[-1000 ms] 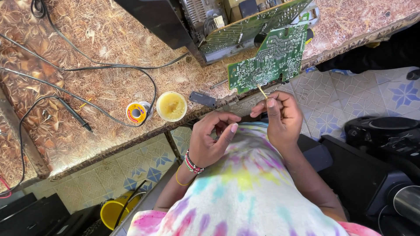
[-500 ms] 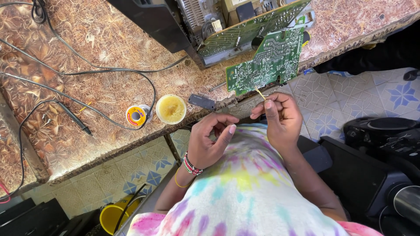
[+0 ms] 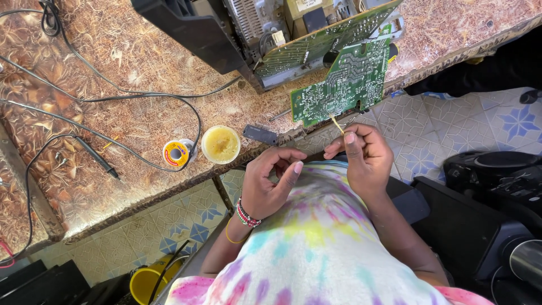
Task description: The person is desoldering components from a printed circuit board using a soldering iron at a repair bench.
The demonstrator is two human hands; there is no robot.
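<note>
L hand (image 3: 271, 183) curled; R hand (image 3: 367, 158) fingers pinched.

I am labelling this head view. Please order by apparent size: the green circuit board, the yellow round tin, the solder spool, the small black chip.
1. green circuit board
2. yellow round tin
3. solder spool, only slightly smaller than the tin
4. small black chip
</note>
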